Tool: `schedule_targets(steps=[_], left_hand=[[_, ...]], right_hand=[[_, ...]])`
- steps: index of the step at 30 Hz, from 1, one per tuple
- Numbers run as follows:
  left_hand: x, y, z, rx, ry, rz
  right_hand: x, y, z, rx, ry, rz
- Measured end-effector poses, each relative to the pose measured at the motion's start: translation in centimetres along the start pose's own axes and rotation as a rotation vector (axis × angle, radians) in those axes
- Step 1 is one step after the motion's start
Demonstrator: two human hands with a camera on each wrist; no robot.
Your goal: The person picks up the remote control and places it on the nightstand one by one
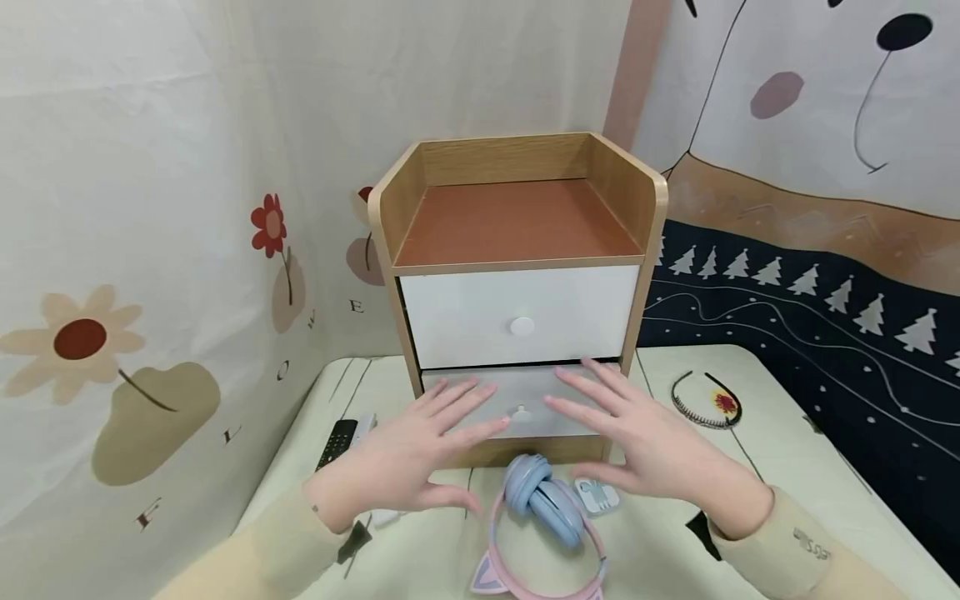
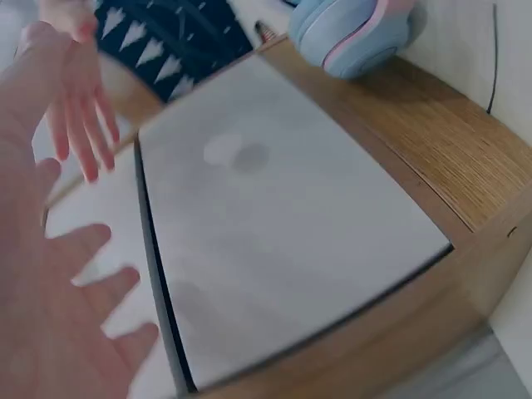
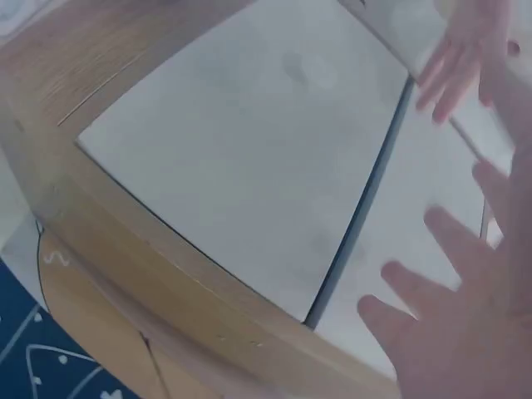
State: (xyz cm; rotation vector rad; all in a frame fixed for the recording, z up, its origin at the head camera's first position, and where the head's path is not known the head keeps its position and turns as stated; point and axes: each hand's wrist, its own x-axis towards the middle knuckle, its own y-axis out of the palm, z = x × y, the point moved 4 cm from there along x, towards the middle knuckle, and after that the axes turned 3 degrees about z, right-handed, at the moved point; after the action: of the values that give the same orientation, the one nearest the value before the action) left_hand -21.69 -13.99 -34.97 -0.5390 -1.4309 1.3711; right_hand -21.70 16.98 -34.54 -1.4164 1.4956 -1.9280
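Observation:
A small wooden cabinet [image 1: 504, 218] with two white drawers stands in the middle of the head view. Before its lower drawer [image 1: 480, 380] both hands hover with fingers spread. My left hand [image 1: 405, 454] is at the drawer's left, my right hand [image 1: 652, 437] at its right, and neither holds anything. The upper drawer [image 1: 465, 317] has a round white knob [image 1: 522, 326]. Below and between the hands lie blue headphones [image 1: 551, 508] with a pink cat-ear band. In the left wrist view the lower drawer front [image 2: 274, 216] sits flush in its frame.
A small clear case [image 1: 597, 496] with light blue contents lies right of the headphones. Farther right is a black headband [image 1: 705, 408] with a flower. A black remote [image 1: 337, 442] lies left of the cabinet, partly behind the left hand. Printed cloth [image 1: 150, 167] hangs around the table.

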Motion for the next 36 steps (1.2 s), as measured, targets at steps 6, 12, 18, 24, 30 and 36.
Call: schedule_targets(steps=[6, 12, 18, 24, 30, 36], left_hand=[[-4.4, 0.3, 2.8, -0.041, -0.227, -0.267], [-10.5, 2.8, 6.0, -0.061, -0.583, -0.377], [-15.3, 6.2, 7.7, -0.147, -0.875, -0.208], [-19.6, 8.8, 8.0, -0.229, -1.071, 0.039], [-22.2, 11.0, 8.4, -0.248, -1.142, 0.112], [-22.9, 11.7, 8.4, -0.237, -1.212, 0.165]], right_hand=[[0.4, -0.2, -2.2, -0.018, 0.153, -0.462], [-0.6, 0.9, -5.4, 0.017, 0.477, -0.711], [-0.7, 2.5, -6.6, 0.129, 0.57, -0.799], [-0.5, 3.9, -6.4, 0.128, 0.559, -0.835], [-0.8, 4.1, -6.2, 0.11, 0.591, -0.827], [-0.8, 4.2, -6.0, 0.09, 0.556, -0.848]])
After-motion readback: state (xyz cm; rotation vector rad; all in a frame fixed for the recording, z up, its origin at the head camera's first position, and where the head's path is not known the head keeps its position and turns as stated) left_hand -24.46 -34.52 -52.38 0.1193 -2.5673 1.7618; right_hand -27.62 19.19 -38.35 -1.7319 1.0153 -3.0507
